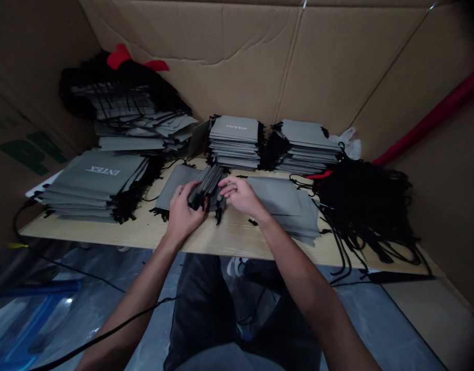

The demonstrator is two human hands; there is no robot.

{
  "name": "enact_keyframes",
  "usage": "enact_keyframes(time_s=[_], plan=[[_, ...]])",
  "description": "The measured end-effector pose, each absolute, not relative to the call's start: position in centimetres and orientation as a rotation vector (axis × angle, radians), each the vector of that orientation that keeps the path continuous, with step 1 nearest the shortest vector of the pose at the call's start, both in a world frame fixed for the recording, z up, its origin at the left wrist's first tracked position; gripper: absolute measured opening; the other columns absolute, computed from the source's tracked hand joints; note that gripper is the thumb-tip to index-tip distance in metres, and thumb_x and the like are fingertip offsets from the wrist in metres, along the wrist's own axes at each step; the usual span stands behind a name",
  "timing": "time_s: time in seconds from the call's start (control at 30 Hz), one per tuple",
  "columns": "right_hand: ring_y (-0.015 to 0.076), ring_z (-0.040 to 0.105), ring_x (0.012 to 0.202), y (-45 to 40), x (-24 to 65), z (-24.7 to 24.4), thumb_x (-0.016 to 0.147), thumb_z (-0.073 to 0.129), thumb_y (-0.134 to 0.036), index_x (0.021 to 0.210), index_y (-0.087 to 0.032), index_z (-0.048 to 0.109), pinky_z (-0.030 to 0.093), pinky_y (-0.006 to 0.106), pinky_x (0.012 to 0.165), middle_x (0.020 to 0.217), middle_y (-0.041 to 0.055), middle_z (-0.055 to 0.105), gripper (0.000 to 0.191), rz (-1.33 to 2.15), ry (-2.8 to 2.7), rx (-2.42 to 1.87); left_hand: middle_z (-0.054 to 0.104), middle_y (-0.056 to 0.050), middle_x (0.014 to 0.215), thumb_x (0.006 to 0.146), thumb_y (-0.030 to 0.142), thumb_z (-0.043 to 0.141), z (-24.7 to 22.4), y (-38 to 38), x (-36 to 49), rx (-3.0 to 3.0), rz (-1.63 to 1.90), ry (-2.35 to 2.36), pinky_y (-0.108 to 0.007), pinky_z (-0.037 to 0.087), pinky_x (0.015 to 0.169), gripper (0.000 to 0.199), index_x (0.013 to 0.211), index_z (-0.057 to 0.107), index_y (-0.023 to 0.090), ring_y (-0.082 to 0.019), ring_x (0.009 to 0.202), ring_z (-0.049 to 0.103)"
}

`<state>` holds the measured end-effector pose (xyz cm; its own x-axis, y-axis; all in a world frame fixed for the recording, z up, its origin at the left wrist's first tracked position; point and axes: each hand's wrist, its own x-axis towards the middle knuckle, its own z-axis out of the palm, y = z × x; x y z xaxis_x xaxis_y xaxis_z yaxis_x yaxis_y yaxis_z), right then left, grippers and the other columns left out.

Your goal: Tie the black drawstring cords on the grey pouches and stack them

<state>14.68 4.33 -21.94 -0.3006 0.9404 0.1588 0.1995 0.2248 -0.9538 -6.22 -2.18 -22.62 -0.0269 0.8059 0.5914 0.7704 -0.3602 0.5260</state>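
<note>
A bundle of thin grey pieces with black ends [209,181] stands on edge near the middle of the wooden board [217,241]. My left hand [186,208] is wrapped round its left and lower side. Just right of the bundle is my right hand [240,195], its fingers bent and close together at the bundle's edge; whether they pinch anything is too small to tell. Under and beside the bundle lies a grey sheet [170,186] with black cords. To the right, flat grey sheets [277,198] overlap, partly behind my right wrist.
Grey INTEX stacks stand at left [94,178] and back centre [237,136], another grey stack [308,141] at back right. A messy pile [124,111] fills the back left. Black cords [368,206] hang over the right front edge. Cardboard walls [244,62] surround the board.
</note>
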Motion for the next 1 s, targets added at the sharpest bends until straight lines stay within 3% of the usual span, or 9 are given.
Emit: enact_keyframes(time_s=[0.17, 0.3, 0.47, 0.57, 0.67, 0.8, 1.0], plan=[[0.0195, 0.082, 0.093, 4.3, 13.7, -21.6, 0.063, 0.048, -0.005, 0.11, -0.023, 0.069, 0.067, 0.032, 0.083, 0.103, 0.0037, 0.082, 0.055, 1.339, -1.56, -0.937, 0.072, -0.014, 0.128, 0.081, 0.045, 0.084, -22.7, -2.2, -6.2, 2.191, 1.347, 1.734, -0.043, 0.058, 0.107, 0.068, 0.142, 0.072, 0.017, -0.034, 0.116, 0.072], [0.0176, 0.081, 0.09, 4.5, 13.7, -21.9, 0.07, 0.05, -0.004, 0.116, -0.026, 0.069, 0.068, 0.033, 0.083, 0.114, 0.0029, 0.08, 0.054, 1.332, -1.495, -0.961, 0.076, -0.015, 0.126, 0.087, 0.034, 0.072, -23.0, -1.8, -6.4, 2.165, 1.38, 1.772, -0.045, 0.057, 0.107, 0.056, 0.14, 0.071, 0.017, -0.034, 0.117, 0.072], [0.0173, 0.07, 0.076, 5.2, 14.6, -23.7, 0.082, 0.067, -0.003, 0.098, -0.022, 0.069, 0.065, 0.035, 0.083, 0.085, -0.0003, 0.071, 0.024, 1.204, -1.424, -1.206, 0.079, -0.014, 0.123, 0.088, 0.034, 0.069, -23.1, -1.5, -6.6, 2.124, 1.424, 1.803, -0.044, 0.057, 0.102, 0.053, 0.138, 0.072, 0.017, -0.034, 0.113, 0.074], [0.0158, 0.068, 0.074, 5.4, 14.3, -24.5, 0.097, 0.077, -0.015, 0.098, -0.018, 0.071, 0.064, 0.035, 0.081, 0.084, -0.0012, 0.071, 0.006, 1.24, -1.408, -1.268, 0.08, -0.014, 0.123, 0.088, 0.034, 0.069, -23.2, -1.4, -6.7, 2.102, 1.449, 1.798, -0.044, 0.058, 0.102, 0.052, 0.137, 0.073, 0.016, -0.035, 0.114, 0.075], [0.0133, 0.066, 0.069, 5.5, 13.6, -24.4, 0.106, 0.076, -0.026, 0.106, -0.015, 0.072, 0.062, 0.031, 0.073, 0.085, -0.0021, 0.071, 0.011, 1.307, -1.355, -1.261, 0.081, -0.015, 0.124, 0.088, 0.033, 0.071, -23.4, -1.3, -6.7, 2.08, 1.471, 1.79, -0.045, 0.058, 0.103, 0.052, 0.137, 0.073, 0.015, -0.035, 0.115, 0.076], [0.0123, 0.068, 0.07, 5.2, 12.9, -23.3, 0.108, 0.073, -0.023, 0.113, -0.015, 0.07, 0.061, 0.026, 0.067, 0.089, -0.0016, 0.071, 0.009, 1.408, -1.218, -1.176, 0.081, -0.015, 0.124, 0.089, 0.031, 0.071, -23.3, -1.3, -6.6, 2.045, 1.498, 1.795, -0.044, 0.059, 0.105, 0.049, 0.136, 0.073, 0.016, -0.033, 0.115, 0.077], [0.0112, 0.075, 0.074, 4.7, 11.7, -21.1, 0.109, 0.07, -0.022, 0.114, -0.022, 0.061, 0.068, 0.03, 0.084, 0.097, -0.0025, 0.071, 0.01, 1.541, -0.999, -1.06, 0.082, -0.013, 0.124, 0.089, 0.032, 0.07, -23.1, -1.6, -6.2, 2.007, 1.483, 1.817, -0.043, 0.059, 0.107, 0.05, 0.137, 0.071, 0.017, -0.033, 0.116, 0.077]])
